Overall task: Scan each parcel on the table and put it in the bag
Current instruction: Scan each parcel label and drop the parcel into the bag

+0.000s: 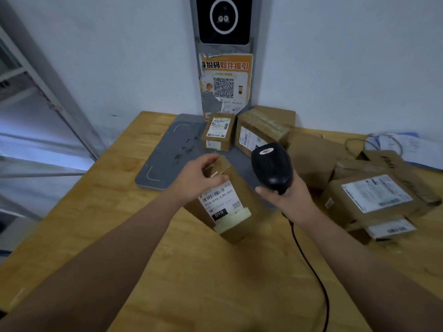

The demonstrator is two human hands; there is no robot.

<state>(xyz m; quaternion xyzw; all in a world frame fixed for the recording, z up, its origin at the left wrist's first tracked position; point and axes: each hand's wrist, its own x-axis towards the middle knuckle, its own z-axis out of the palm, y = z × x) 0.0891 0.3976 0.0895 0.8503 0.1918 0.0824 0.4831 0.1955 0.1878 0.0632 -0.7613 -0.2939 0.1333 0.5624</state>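
- My left hand (199,174), centre of the frame, has its fingers curled over the top end of the parcel (223,202) and grips it, tilted over the table (96,224) with the label facing me.
- It's a small taped cardboard box. I judge it stiff and light enough for one hand. The tape may be slick, so I'd grip across the edges, clear of the barcode.
- Just right of it, my right hand (285,195) is wrapped tight round the handle of the black scanner (272,166). The scanner's head sits above the box, close but apart.
- At the right edge, the pile of parcels (374,195) waits on the table.
- I can't see a bag anywhere.
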